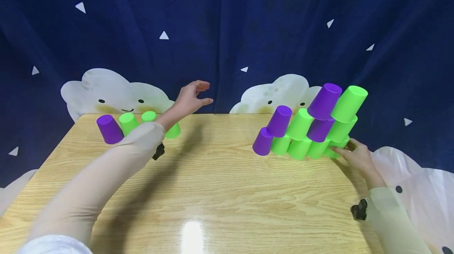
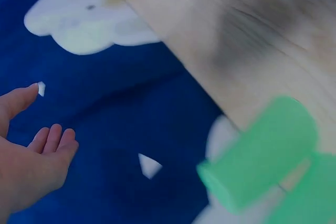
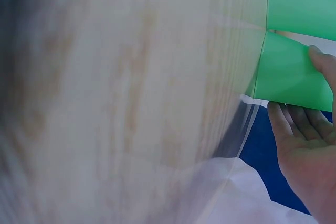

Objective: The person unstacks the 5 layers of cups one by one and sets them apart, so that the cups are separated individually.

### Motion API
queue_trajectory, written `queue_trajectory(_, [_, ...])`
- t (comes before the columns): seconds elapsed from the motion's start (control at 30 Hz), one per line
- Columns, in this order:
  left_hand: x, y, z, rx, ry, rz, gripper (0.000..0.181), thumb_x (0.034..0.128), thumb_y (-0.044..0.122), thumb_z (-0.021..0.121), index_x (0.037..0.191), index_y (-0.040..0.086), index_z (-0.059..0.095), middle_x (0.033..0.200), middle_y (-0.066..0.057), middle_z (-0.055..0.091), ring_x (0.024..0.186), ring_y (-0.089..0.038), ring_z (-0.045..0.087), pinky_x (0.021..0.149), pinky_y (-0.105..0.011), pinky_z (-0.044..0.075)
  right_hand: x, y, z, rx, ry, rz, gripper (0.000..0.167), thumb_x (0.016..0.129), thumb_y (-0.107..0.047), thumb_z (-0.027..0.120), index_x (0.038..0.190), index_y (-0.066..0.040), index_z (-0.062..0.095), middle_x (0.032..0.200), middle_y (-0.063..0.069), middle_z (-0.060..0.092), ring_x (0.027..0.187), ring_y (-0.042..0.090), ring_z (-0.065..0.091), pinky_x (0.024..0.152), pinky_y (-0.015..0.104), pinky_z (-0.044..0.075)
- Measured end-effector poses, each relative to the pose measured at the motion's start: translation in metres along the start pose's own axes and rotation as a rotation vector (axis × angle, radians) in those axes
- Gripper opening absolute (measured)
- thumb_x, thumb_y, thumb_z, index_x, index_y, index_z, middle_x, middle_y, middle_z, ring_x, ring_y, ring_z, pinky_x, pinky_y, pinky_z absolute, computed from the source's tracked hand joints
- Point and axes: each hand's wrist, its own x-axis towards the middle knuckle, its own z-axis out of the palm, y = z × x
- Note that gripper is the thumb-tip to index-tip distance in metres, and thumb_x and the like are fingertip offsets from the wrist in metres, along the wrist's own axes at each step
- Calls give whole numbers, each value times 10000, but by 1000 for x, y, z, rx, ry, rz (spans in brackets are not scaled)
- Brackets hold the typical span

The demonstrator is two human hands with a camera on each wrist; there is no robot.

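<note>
My left hand (image 1: 189,98) hovers in front of the curtain at the table's far edge, thumb and fingers spread apart with nothing between them. In the left wrist view, blurred green cups (image 2: 262,153) lie to the right of that hand. At the right of the table stands a stepped stack of upside-down purple and green cups (image 1: 299,124), three levels high on its right side. My right hand (image 1: 358,155) holds the green cup (image 3: 291,74) at the right end of the bottom row, thumb on one face and fingers along its side.
On the left, a purple cup (image 1: 109,129) and several green cups (image 1: 128,123) stand upside down, partly hidden by my left arm. The wooden table (image 1: 227,191) meets a dark blue curtain (image 1: 198,17) with cloud prints behind it.
</note>
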Motion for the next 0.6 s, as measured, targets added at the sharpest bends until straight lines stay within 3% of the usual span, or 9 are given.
queue_trajectory(0.13, [12, 28, 21, -12, -4, 59, 534, 907, 132, 722, 1379, 16, 501, 1389, -127, 520, 1299, -243, 475, 1118, -298, 345, -1, 1, 0, 5, 2, 4, 704, 921, -377, 691, 1377, 99, 444, 1279, 319, 540, 957, -28, 448, 718, 78, 424])
queue_trajectory(0.27, [23, 53, 40, -29, -26, 125, 530, 907, 156, 726, 1373, 23, 511, 1378, -111, 532, 1286, -216, 487, 1101, -245, 351, -1, 0, 1, 5, -6, 10, 712, 924, -382, 687, 1384, 100, 435, 1288, 319, 533, 1000, 58, 482, 717, 79, 420])
queue_trajectory(0.43, [35, 80, 64, -50, -51, 195, 527, 899, 195, 739, 1354, 26, 535, 1352, -93, 559, 1268, -193, 506, 1067, -200, 371, -1, -1, 1, 11, 0, 3, 700, 923, -362, 693, 1379, 104, 438, 1285, 322, 535, 1100, 297, 533, 721, 69, 417])
queue_trajectory(0.6, [46, 107, 88, -75, -78, 233, 530, 896, 215, 743, 1350, 29, 542, 1351, -87, 570, 1267, -176, 512, 1033, -188, 399, 0, -1, 1, 4, 15, -1, 690, 917, -359, 701, 1367, 101, 451, 1271, 319, 546, 1059, 226, 544, 717, 67, 415])
